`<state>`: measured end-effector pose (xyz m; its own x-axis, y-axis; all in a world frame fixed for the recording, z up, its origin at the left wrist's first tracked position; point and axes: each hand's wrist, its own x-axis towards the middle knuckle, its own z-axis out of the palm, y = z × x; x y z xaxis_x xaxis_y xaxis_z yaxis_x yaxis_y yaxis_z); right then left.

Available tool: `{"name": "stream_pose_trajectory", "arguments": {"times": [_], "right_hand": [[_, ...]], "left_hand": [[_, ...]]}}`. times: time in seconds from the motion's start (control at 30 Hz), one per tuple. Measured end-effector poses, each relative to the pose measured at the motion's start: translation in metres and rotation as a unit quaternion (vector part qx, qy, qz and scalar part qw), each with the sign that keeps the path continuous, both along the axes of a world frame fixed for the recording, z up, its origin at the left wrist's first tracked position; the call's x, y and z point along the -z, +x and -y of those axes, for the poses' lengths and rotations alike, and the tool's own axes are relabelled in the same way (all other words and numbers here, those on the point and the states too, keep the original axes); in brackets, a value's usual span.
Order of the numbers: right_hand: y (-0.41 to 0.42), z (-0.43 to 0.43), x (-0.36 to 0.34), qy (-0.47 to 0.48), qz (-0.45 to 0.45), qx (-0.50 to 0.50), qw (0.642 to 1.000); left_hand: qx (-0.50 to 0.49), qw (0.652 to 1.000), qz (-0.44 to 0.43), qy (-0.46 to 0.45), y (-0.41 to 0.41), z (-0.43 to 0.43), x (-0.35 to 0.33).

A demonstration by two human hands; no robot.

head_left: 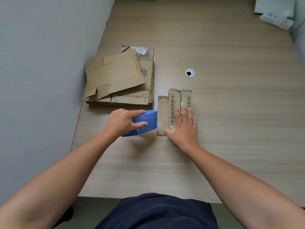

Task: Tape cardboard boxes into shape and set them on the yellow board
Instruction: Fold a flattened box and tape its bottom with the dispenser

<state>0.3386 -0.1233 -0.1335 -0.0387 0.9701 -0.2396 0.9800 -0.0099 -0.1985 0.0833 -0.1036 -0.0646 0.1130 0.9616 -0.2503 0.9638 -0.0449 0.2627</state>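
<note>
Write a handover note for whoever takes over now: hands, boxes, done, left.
Left hand grips the blue tape dispenser, its front at the small box's left side.
Right hand presses flat on the small box; flaps closed, clear tape on top.
Stack of flattened boxes lies beyond the dispenser, untaped.
Yellow board not in view.
Left: finish taping this box, set it on the board, then the stack.

the wood table [231, 113] bears a stack of flattened cardboard [115, 76], a small box [175, 100] and a grommet [190, 73].

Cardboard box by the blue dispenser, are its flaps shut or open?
Shut: the box's top flaps meet along a middle seam, the right hand flat on them.
</note>
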Motion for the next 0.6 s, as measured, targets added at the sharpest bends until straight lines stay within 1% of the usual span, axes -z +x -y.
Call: {"name": "stream_pose_trajectory", "arguments": {"times": [0.13,0.2,0.27,0.37,0.5,0.6], "right_hand": [[0.017,-0.010,-0.006,-0.024,-0.004,-0.069,0.997],[0.031,-0.014,-0.010,-0.001,-0.022,-0.114,0.993],[0.050,-0.019,-0.015,0.015,-0.030,-0.134,0.990],[0.082,-0.028,-0.023,-0.031,-0.016,-0.144,0.989],[0.110,-0.025,-0.032,-0.029,0.014,-0.158,0.987],[0.098,-0.015,-0.033,-0.020,-0.011,-0.097,0.995]], "left_hand": [[-0.020,0.999,0.032,0.020,-0.002,-0.003,-0.001],[-0.025,0.998,0.051,0.020,-0.003,-0.004,-0.004],[-0.025,0.997,0.074,0.018,-0.004,-0.006,-0.007],[-0.038,0.989,0.142,0.011,-0.005,-0.007,-0.011],[-0.042,0.979,0.197,-0.004,-0.001,-0.006,-0.014],[-0.042,0.974,0.220,-0.004,0.003,-0.007,-0.014]]}}
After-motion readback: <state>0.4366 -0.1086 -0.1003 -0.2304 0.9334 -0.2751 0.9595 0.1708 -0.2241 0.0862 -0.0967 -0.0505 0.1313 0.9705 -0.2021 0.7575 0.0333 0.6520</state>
